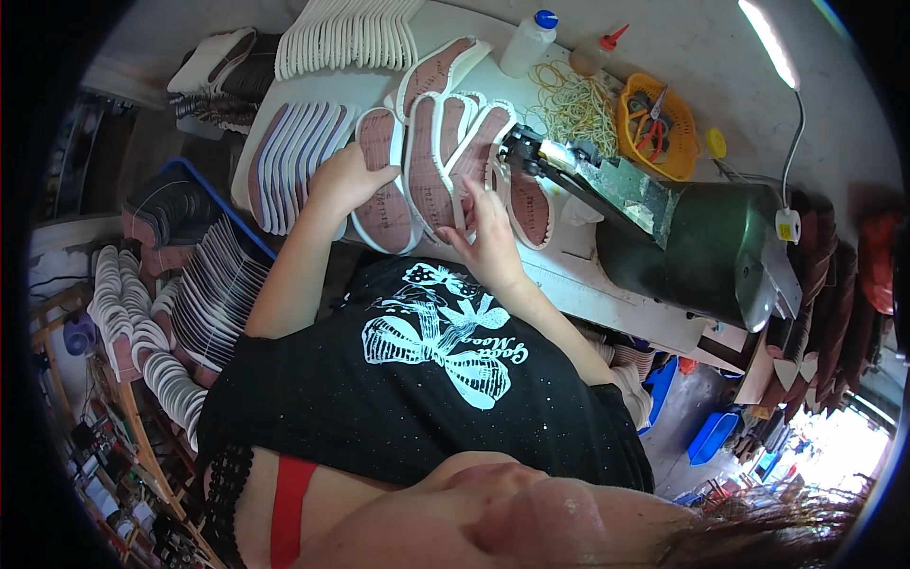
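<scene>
Brown-pink shoe soles with white raised rims lie on the worktable in front of me. My left hand (349, 182) grips the left edge of one long shoe sole (383, 204), thumb on top and the other fingers mostly hidden. Beside it, a second sole (428, 180) lies partly under a slanting sole (486, 142). My right hand (491, 232) is at the lower end of the slanting sole, its fingers and thumb around the edge. Another sole (529, 204) sits farther right beneath the machine's black arm, and one more (434, 81) rests tilted behind the group.
A green machine (697, 242) stands close on my right. White-edged soles (301, 161) stand in a row at left, with a white stack (346, 38) behind. At the back are a blue-capped bottle (529, 45), a red-tipped bottle (595, 52), tangled yellowish cord (573, 104) and a yellow basket (654, 128).
</scene>
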A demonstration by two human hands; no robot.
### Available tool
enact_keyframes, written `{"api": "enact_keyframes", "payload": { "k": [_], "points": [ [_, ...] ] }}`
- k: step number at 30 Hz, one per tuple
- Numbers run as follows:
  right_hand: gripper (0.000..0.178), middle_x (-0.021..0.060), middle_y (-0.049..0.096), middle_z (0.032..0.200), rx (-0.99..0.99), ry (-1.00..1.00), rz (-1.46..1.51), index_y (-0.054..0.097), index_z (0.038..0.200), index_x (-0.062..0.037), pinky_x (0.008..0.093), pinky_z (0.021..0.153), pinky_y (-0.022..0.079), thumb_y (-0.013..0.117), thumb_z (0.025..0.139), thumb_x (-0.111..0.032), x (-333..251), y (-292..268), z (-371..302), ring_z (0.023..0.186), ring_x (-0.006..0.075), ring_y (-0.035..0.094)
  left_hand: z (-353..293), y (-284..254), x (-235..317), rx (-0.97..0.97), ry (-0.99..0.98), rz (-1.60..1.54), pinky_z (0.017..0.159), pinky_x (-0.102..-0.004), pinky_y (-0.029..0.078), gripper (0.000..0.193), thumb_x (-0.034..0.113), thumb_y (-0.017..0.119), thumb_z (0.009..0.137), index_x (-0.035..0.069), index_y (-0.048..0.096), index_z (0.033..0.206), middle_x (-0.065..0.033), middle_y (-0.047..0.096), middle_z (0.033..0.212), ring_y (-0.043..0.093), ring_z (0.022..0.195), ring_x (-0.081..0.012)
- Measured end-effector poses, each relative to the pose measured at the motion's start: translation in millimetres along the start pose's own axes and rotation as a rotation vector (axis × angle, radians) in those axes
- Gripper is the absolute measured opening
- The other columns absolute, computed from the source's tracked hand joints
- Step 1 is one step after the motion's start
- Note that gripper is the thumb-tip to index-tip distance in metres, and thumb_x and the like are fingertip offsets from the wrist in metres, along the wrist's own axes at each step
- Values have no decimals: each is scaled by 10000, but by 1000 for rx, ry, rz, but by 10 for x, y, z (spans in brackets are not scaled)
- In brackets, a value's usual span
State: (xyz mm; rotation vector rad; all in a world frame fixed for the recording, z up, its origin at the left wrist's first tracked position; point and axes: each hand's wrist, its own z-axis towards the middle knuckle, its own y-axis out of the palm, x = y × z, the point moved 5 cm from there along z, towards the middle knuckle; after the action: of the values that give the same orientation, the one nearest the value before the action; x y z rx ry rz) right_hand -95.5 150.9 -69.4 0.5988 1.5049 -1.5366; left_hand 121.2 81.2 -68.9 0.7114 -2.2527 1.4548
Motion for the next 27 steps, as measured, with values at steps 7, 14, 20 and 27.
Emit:
{"api": "enact_keyframes", "payload": {
  "k": [7, 14, 20, 27],
  "points": [
    [331, 87, 535, 744, 22, 62, 103, 536, 1078, -37, 324, 535, 449, 696, 812, -151, -45, -59, -158, 577, 191, 528, -108, -305, -268, 476, 137, 23, 849, -399, 457, 628, 277, 764, 657, -99, 498, 1084, -257, 594, 1011, 585, 984, -358],
    [376, 59, 546, 602, 35, 173, -4, 528, 1092, -32, 278, 463, 414, 708, 807, -199, -71, -213, -133, 501, 134, 524, -191, -334, 123, 430, 219, -555, 802, -304, 465, 471, 264, 742, 762, -34, 542, 1067, -139, 643, 974, 621, 888, -194],
    [387, 96, 606, 821, 51, 24, 361, 572, 995, 8, 260, 610, 462, 769, 735, -201, -526, -337, 256, 676, 130, 560, -297, 16, 830, 139, 400, -1229, 866, -259, 450, 399, 146, 671, 847, -36, 473, 1142, -103, 594, 1084, 577, 974, -124],
    [467, 81, 569, 1066, -112, 247, 1082, 483, 1177, -18, 290, 884, 438, 666, 849, -296, -313, -310, 323, 994, 148, 552, -328, 68, 1144, -16, 448, -1183, 791, -243, 479, 328, 149, 650, 863, -34, 531, 1108, -83, 639, 987, 610, 858, -109]
  ]
}}
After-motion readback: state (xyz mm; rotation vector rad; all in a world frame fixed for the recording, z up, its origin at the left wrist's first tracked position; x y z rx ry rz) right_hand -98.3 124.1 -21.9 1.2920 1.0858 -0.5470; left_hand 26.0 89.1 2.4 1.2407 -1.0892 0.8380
